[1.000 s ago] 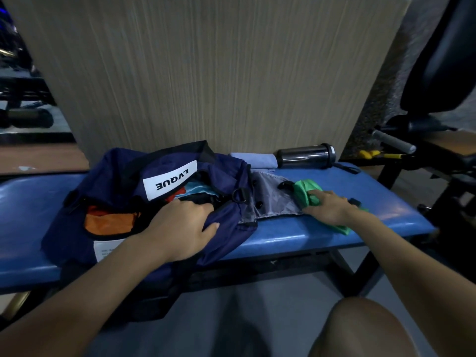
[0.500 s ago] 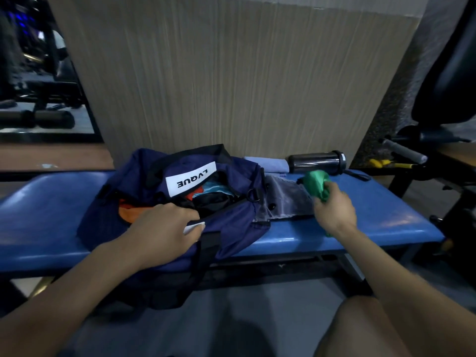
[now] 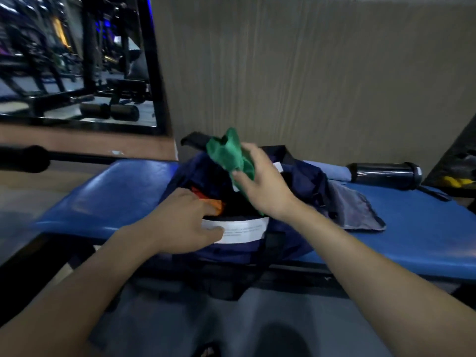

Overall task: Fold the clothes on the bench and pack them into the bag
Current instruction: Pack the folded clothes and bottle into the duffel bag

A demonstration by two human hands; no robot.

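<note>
Right hand clamps bunched green cloth, held above open mouth of navy duffel bag on blue bench. Opening lies directly below cloth. Left hand, fingers curled over near rim, holds it open beside orange garment inside.

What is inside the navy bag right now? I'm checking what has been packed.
Inside the navy bag an orange cloth shows by the left hand; the rest is dark or covered. The right hand holds the green cloth above the opening.
</note>
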